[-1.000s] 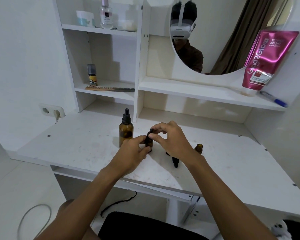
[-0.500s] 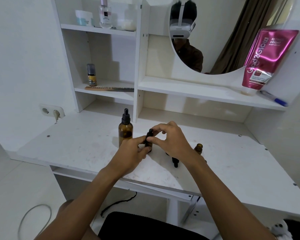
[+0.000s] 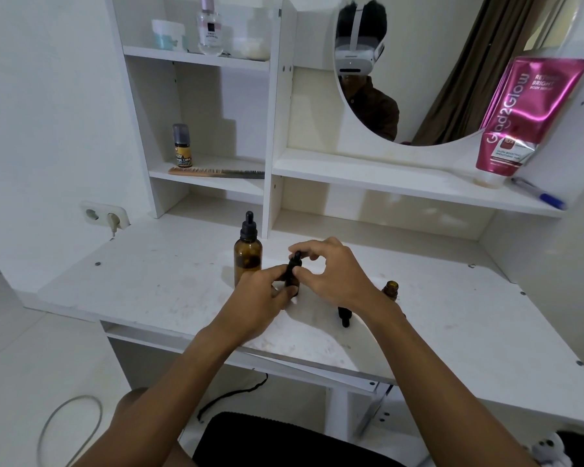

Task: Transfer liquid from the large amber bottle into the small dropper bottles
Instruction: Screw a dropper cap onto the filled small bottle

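The large amber bottle with a black dropper cap stands upright on the white desk. Just right of it my left hand grips the body of a small dropper bottle. My right hand pinches that bottle's black dropper cap from the right. A second small amber bottle, uncapped, stands behind my right wrist. A loose black dropper cap lies on the desk under my right forearm.
Shelves rise behind the desk with a comb, a small yellow-labelled bottle, jars and a pink tube. A pen lies on the right shelf. A wall socket sits left. A round mirror hangs above.
My right-hand fingers shifted slightly around the small bottle's cap. Both hands and the bottles stay in the same place.
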